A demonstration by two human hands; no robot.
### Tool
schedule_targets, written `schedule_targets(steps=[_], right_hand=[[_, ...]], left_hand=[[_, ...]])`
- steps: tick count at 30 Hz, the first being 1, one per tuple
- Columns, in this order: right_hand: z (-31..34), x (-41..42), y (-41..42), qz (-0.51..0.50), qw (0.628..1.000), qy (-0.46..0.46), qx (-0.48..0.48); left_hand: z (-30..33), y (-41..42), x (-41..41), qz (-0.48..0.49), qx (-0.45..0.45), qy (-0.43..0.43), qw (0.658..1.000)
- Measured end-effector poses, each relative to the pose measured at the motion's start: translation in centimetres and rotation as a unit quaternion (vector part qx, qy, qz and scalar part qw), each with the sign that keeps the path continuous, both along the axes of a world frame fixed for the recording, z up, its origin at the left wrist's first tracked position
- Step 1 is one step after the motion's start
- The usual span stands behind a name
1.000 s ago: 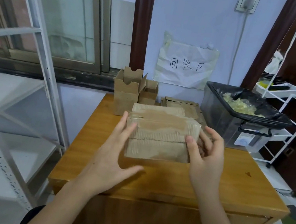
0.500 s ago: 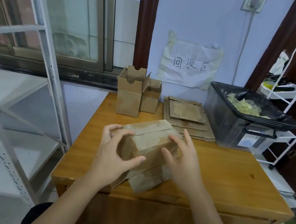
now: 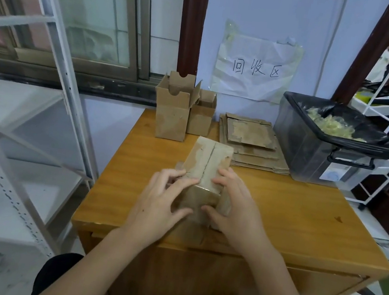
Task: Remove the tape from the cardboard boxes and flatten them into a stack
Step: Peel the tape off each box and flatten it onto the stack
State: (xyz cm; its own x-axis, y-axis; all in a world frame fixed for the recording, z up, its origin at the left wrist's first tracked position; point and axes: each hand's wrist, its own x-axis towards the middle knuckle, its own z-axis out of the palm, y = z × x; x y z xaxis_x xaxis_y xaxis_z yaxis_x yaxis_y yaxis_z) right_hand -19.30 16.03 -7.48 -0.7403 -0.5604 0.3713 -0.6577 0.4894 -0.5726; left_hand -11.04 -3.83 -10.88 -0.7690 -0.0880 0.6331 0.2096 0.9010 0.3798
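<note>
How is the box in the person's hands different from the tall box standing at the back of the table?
The held box is closed, a seam running along its top; the tall box has its top flaps open. The held box is gripped by the left hand and right hand; the tall box stands untouched. Both are plain brown cardboard.

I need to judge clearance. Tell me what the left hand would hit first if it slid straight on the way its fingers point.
The left hand points up-right; its fingertips already touch the taped box, so that box comes first.
</note>
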Motion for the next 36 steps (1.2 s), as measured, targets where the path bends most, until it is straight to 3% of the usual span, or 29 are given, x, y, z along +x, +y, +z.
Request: schedule_targets(steps=[7,16,21,27,36], right_hand=[[1.5,-2.2,1.8,0.044,0.997,-0.067,0.012],[0.4,-2.5,1.5,0.016,1.000,-0.008,0.013],[-0.2,-2.4,1.4,0.015,1.000,-0.018,-0.006],[-0.2,-2.2,0.9,0.006,0.998,-0.063,0.011],[-1.7,-2.7,0.6,0.003,1.000,-0.007,-0.019]], left_hand=[[2.0,-1.2,-3.2,-0.068,-0.130,-0.008,0.989],[0.5,-2.1,-5.0,-0.112,-0.110,0.029,0.987],[-0.3,-2.0,-5.4,-0.104,-0.108,0.074,0.986],[-2.0,-0.9,-5.6,-0.116,-0.026,0.046,0.992],[-1.7,-1.3,-6.2,-0.072,-0.127,0.131,0.981]])
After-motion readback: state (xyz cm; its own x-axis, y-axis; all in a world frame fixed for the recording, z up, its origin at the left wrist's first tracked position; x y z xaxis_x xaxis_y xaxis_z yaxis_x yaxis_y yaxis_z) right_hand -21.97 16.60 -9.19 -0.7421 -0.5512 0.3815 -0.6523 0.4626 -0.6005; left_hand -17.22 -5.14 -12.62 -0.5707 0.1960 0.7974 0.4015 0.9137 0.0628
